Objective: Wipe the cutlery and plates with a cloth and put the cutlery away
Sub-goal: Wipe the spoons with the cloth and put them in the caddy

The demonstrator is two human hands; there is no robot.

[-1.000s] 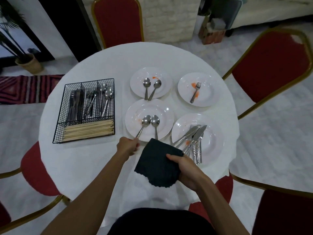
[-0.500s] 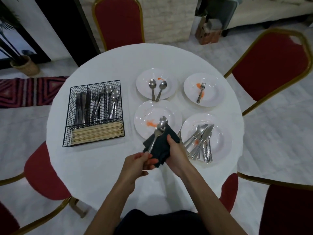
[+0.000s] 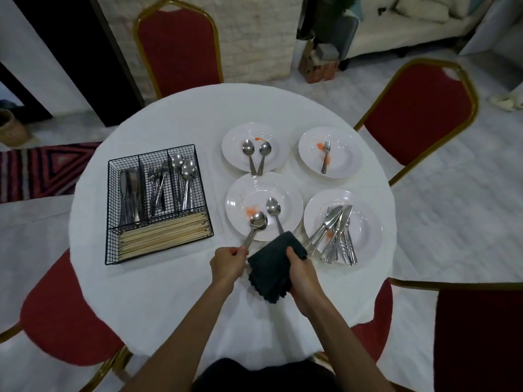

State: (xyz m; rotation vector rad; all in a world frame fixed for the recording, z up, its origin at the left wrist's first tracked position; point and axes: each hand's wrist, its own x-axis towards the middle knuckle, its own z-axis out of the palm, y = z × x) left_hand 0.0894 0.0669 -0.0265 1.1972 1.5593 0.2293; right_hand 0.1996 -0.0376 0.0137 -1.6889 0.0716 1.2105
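Observation:
My left hand (image 3: 227,264) grips the handle end of a steel spoon (image 3: 257,223), whose bowl hangs over the near-left white plate (image 3: 240,193). My right hand (image 3: 301,271) holds a dark cloth (image 3: 270,271) just right of the spoon's handle. A second spoon (image 3: 274,209) lies on that plate beside an orange smear. The near-right plate (image 3: 365,222) carries a pile of knives and forks (image 3: 336,236). Two spoons (image 3: 256,154) lie on the far-left plate (image 3: 235,140), and one fork (image 3: 326,157) lies on the far-right plate (image 3: 345,154).
A black wire cutlery basket (image 3: 158,203) stands at the table's left, holding knives, forks, spoons and a row of chopsticks. Red chairs with gold frames ring the round white table (image 3: 158,292). A sofa and a plant pot are at the back.
The cloth has come off the spoon's bowl and back toward me, beside the handle. My left hand still holds the spoon, its bowl bare over the near-left plate.

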